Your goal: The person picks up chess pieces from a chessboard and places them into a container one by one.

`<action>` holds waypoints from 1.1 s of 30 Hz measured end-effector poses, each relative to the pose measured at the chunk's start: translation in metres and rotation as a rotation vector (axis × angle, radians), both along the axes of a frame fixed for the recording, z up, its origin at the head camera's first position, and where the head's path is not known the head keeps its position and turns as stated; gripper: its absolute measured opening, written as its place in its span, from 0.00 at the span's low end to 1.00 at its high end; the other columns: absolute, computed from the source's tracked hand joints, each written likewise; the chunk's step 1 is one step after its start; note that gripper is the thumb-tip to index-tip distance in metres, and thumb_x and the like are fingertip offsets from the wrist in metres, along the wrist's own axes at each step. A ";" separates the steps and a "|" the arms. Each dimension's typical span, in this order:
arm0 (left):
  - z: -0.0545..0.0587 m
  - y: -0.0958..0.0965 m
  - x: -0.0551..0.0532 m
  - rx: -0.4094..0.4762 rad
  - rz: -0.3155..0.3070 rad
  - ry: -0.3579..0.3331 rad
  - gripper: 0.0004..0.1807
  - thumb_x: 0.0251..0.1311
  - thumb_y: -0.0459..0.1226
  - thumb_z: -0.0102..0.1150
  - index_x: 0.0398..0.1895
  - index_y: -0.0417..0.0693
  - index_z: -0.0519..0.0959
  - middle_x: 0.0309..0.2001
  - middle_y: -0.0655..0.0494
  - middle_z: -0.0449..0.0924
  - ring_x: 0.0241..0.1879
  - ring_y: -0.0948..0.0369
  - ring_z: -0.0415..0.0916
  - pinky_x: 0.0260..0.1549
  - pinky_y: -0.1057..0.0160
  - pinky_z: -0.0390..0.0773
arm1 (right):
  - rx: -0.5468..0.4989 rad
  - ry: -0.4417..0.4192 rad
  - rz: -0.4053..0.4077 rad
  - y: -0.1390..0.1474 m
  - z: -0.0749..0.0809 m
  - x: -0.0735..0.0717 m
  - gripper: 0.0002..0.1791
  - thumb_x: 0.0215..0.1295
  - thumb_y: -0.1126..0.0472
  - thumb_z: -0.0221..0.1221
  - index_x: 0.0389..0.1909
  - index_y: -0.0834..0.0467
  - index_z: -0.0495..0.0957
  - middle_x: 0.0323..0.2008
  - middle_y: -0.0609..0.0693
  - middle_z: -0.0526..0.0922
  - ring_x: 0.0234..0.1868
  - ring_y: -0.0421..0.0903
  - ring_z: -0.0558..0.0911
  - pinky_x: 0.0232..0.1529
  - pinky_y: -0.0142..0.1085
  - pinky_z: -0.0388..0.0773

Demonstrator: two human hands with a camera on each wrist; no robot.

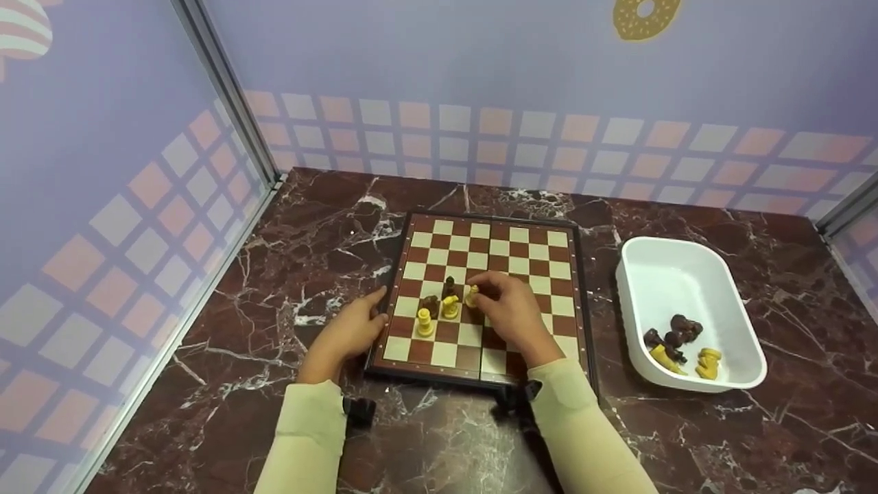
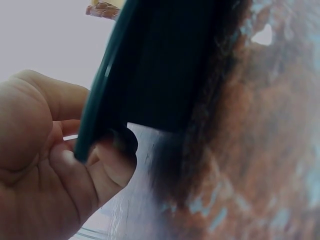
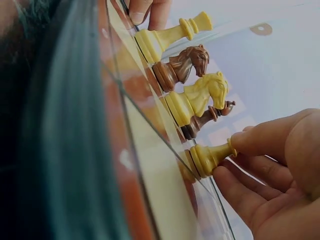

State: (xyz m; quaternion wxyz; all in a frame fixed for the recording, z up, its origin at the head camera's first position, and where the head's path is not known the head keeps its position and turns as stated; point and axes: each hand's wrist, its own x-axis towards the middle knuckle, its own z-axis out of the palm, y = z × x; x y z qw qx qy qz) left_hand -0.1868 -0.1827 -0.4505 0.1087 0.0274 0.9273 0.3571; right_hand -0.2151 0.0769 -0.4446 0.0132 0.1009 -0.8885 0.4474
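A chessboard [image 1: 504, 250] lies on the marble-patterned surface. My right hand [image 1: 511, 309] pinches a yellow chess piece [image 3: 206, 159] upright by its upper part and base; fingertips hide its top. To its left on the board stand a yellow knight [image 3: 205, 96], a brown knight [image 3: 182, 66], a slim brown piece with a knobbed tip [image 3: 204, 120], and a tall yellow piece with a flared top [image 3: 172, 37]. At the board's left edge, my left hand [image 1: 353, 326] holds the dark rim [image 2: 107, 75], thumb and fingers on either side of it.
Right of the board is a white plastic tub [image 1: 634, 274] with brown pieces [image 1: 684, 329] and yellow pieces [image 1: 708, 363] lying in it. Printed wall panels [image 1: 439, 55] stand behind and on the left, with a metal corner strip [image 1: 230, 82].
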 end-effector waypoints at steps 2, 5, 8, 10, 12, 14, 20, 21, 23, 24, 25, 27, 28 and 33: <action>0.000 0.000 0.000 0.002 -0.002 -0.002 0.31 0.63 0.36 0.47 0.69 0.46 0.55 0.20 0.57 0.66 0.15 0.64 0.61 0.16 0.66 0.65 | 0.010 0.014 -0.010 0.001 0.000 0.000 0.11 0.57 0.60 0.59 0.41 0.46 0.80 0.41 0.41 0.82 0.42 0.41 0.79 0.45 0.40 0.74; -0.002 0.000 -0.001 0.016 -0.004 -0.017 0.31 0.63 0.36 0.46 0.69 0.47 0.54 0.20 0.57 0.66 0.15 0.64 0.61 0.16 0.66 0.65 | 0.009 0.027 -0.023 0.003 0.000 0.001 0.11 0.57 0.59 0.59 0.42 0.47 0.80 0.40 0.41 0.82 0.42 0.41 0.79 0.45 0.40 0.74; -0.002 0.000 -0.001 0.032 -0.006 -0.031 0.31 0.64 0.36 0.46 0.70 0.48 0.53 0.20 0.57 0.67 0.14 0.64 0.61 0.15 0.66 0.65 | -0.019 0.037 -0.032 0.007 0.003 0.001 0.12 0.58 0.57 0.59 0.43 0.48 0.80 0.39 0.41 0.82 0.39 0.39 0.80 0.41 0.38 0.75; -0.002 -0.001 0.000 0.035 -0.009 -0.026 0.30 0.64 0.36 0.45 0.70 0.47 0.53 0.20 0.57 0.67 0.14 0.64 0.60 0.15 0.66 0.65 | -0.055 0.043 -0.030 0.009 0.006 0.001 0.12 0.58 0.57 0.59 0.43 0.47 0.80 0.38 0.41 0.82 0.36 0.38 0.80 0.38 0.36 0.76; -0.001 -0.001 0.000 0.030 -0.011 -0.010 0.30 0.63 0.35 0.46 0.69 0.45 0.54 0.20 0.57 0.67 0.14 0.64 0.60 0.15 0.66 0.65 | -0.091 0.049 -0.024 0.011 0.010 0.002 0.11 0.58 0.57 0.60 0.43 0.46 0.80 0.37 0.41 0.82 0.35 0.37 0.80 0.37 0.35 0.77; 0.000 -0.001 -0.001 0.024 -0.018 0.001 0.30 0.63 0.35 0.46 0.69 0.44 0.54 0.20 0.57 0.67 0.15 0.64 0.61 0.16 0.66 0.66 | -0.123 0.047 -0.022 0.014 0.013 0.003 0.10 0.57 0.58 0.60 0.41 0.43 0.80 0.36 0.41 0.82 0.34 0.37 0.80 0.36 0.34 0.77; 0.000 -0.001 -0.002 0.003 -0.022 -0.003 0.31 0.63 0.36 0.46 0.69 0.45 0.54 0.20 0.57 0.67 0.16 0.64 0.61 0.17 0.65 0.66 | -0.149 0.064 -0.020 0.026 0.023 0.008 0.10 0.58 0.58 0.60 0.40 0.41 0.79 0.36 0.41 0.82 0.36 0.37 0.80 0.39 0.35 0.77; -0.001 -0.001 -0.002 0.003 -0.021 -0.004 0.31 0.63 0.36 0.46 0.69 0.45 0.54 0.20 0.57 0.66 0.16 0.64 0.61 0.17 0.65 0.66 | -0.154 0.069 -0.018 0.028 0.025 0.008 0.11 0.58 0.58 0.60 0.40 0.42 0.79 0.36 0.42 0.82 0.36 0.37 0.80 0.39 0.35 0.77; -0.001 -0.001 -0.003 0.010 -0.018 -0.007 0.31 0.63 0.36 0.46 0.69 0.45 0.54 0.21 0.57 0.66 0.16 0.64 0.61 0.18 0.65 0.66 | -0.163 0.075 -0.019 0.031 0.027 0.009 0.11 0.57 0.58 0.61 0.41 0.42 0.80 0.37 0.42 0.82 0.36 0.37 0.80 0.39 0.35 0.77; -0.001 -0.001 -0.003 0.012 -0.020 -0.006 0.31 0.63 0.36 0.46 0.69 0.45 0.54 0.21 0.57 0.66 0.16 0.64 0.61 0.18 0.65 0.66 | -0.169 0.078 -0.017 0.033 0.028 0.010 0.11 0.57 0.58 0.61 0.41 0.42 0.80 0.36 0.42 0.82 0.35 0.38 0.80 0.38 0.35 0.77; -0.001 -0.001 -0.003 0.016 -0.020 -0.004 0.31 0.63 0.35 0.46 0.69 0.44 0.54 0.21 0.57 0.67 0.16 0.64 0.61 0.18 0.65 0.66 | -0.170 0.081 -0.013 0.034 0.029 0.010 0.11 0.57 0.57 0.61 0.41 0.42 0.80 0.36 0.42 0.82 0.35 0.38 0.80 0.37 0.34 0.77; -0.002 -0.001 -0.003 0.021 -0.019 -0.002 0.30 0.63 0.35 0.46 0.69 0.44 0.55 0.21 0.56 0.67 0.16 0.63 0.61 0.18 0.65 0.66 | -0.173 0.088 -0.009 0.037 0.032 0.011 0.11 0.57 0.57 0.61 0.41 0.42 0.80 0.37 0.42 0.82 0.35 0.37 0.80 0.37 0.34 0.77; -0.002 -0.001 -0.003 0.022 -0.018 -0.002 0.30 0.63 0.35 0.46 0.69 0.44 0.55 0.21 0.56 0.67 0.16 0.64 0.62 0.18 0.65 0.66 | -0.179 0.093 -0.009 0.039 0.033 0.012 0.11 0.57 0.57 0.61 0.41 0.43 0.80 0.37 0.43 0.82 0.35 0.37 0.80 0.37 0.33 0.77; -0.002 0.000 -0.003 0.023 -0.021 -0.006 0.30 0.63 0.35 0.46 0.69 0.44 0.55 0.21 0.56 0.67 0.16 0.63 0.61 0.18 0.65 0.66 | -0.235 0.114 -0.017 0.048 0.039 0.014 0.12 0.56 0.59 0.61 0.42 0.49 0.81 0.37 0.47 0.83 0.36 0.40 0.81 0.38 0.32 0.77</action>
